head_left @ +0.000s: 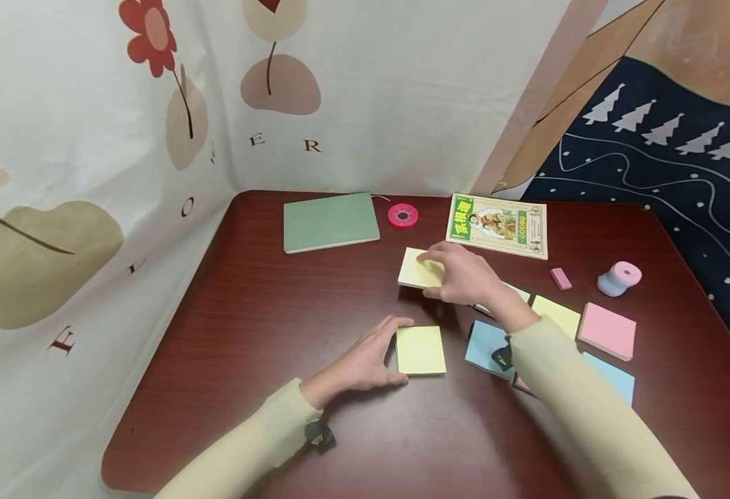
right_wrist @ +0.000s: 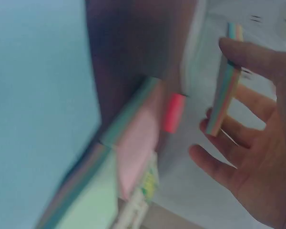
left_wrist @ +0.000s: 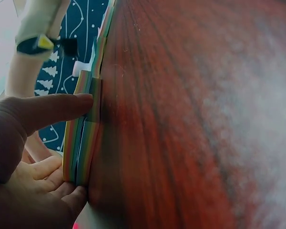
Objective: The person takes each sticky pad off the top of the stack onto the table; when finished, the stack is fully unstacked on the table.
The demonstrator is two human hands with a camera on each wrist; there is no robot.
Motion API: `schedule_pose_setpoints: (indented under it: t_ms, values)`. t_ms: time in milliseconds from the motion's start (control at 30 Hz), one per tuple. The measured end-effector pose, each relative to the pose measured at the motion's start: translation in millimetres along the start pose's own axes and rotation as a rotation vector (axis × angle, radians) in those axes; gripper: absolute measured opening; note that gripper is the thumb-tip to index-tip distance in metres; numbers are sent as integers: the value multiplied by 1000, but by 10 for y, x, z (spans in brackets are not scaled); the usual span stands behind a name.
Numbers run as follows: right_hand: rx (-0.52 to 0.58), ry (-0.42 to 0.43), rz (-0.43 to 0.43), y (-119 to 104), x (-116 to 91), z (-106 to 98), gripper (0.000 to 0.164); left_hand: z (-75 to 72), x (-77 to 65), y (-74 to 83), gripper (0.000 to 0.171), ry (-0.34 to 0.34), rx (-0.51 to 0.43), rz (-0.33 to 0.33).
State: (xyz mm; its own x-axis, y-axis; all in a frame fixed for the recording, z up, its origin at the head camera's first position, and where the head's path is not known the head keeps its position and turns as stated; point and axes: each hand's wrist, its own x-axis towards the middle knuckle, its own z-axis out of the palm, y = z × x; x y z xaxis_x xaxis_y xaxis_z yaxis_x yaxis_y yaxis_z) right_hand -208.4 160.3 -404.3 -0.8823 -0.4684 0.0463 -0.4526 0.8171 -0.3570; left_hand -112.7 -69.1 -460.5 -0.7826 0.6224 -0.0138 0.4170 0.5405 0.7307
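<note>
A yellow-topped sticky note pad (head_left: 411, 269) is raised off the table in my right hand (head_left: 464, 276), gripped by its edges. Striped, many-coloured sides show on this pad (right_wrist: 224, 98) in the right wrist view, between the thumb and the fingers. Nearer to me, my left hand (head_left: 371, 357) holds a second yellow-topped stack (head_left: 422, 352) on the table, thumb at one side and fingers at the other. In the left wrist view that stack (left_wrist: 75, 148) has a dark seam, like two pads one on another.
Right of the hands lie several more pads, among them blue (head_left: 486, 346), yellow (head_left: 557, 315) and pink (head_left: 608, 331). Farther back are a green notebook (head_left: 331, 223), a pink tape roll (head_left: 403, 215), an illustrated booklet (head_left: 498, 225), a pink eraser (head_left: 561, 278) and a small pink-and-white cylinder (head_left: 618, 278).
</note>
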Motion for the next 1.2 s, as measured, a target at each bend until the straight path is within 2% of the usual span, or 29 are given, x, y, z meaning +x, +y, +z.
schedule_pose_setpoints:
  t_ms: [133, 300, 533, 667, 833, 967, 1033, 1200]
  values:
    - [-32, -4, 29, 60, 229, 181, 57, 12, 17, -10, 92, -1, -1, 8]
    - [-22, -5, 10, 104, 411, 330, 57, 17, 24, -19, 92, 0, 3, 14]
    - [-11, -54, 54, 137, 503, 394, 57, 15, 27, -28, 91, 3, 7, 25]
    - [-21, -103, 49, 123, 499, 371, 60, 10, 17, -31, 91, 1, 10, 23]
    - [-16, -91, 20, 83, 433, 263, 62, 7, 15, -33, 91, 1, 5, 20]
    - [14, -67, -25, 6, 286, 128, 59, 1, 9, -29, 90, -5, -5, 13]
    - [30, -70, -68, -50, 163, 78, 56, 1, 7, -27, 91, -9, -7, 9]
    - [69, -109, -241, -185, -235, 87, 52, 4, 13, -26, 91, -10, -8, 6]
